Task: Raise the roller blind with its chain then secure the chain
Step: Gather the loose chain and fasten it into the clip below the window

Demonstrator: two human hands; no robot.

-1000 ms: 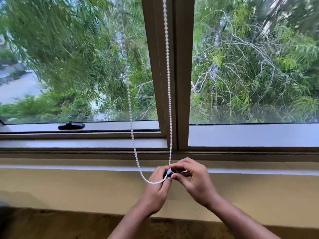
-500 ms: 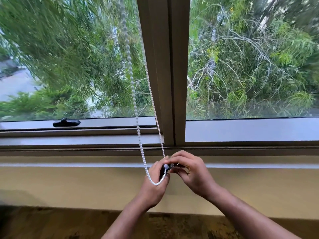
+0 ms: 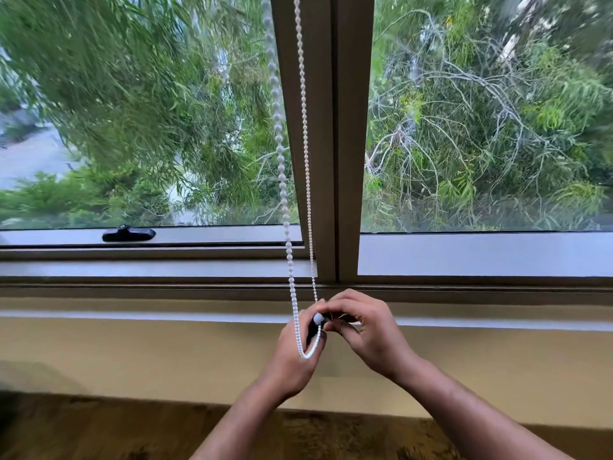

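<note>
A white beaded chain [image 3: 281,167] hangs in two strands from above the frame, in front of the brown window post [image 3: 326,137]. Its bottom loop curves over my left hand [image 3: 293,355], which grips a small dark part below the sill. My right hand [image 3: 363,330] meets the left, with fingertips pinched on the chain beside a white connector bead [image 3: 318,317]. The roller blind itself is out of view above.
A black window latch [image 3: 128,233] lies on the lower frame at left. A pale sill [image 3: 166,315] runs across under the window, above a yellowish wall [image 3: 132,356]. Brown floor shows below. Trees fill the glass.
The two chain strands have drawn closer together and the bottom loop has narrowed. Both hands stay pinched at the same spot under the window post.
</note>
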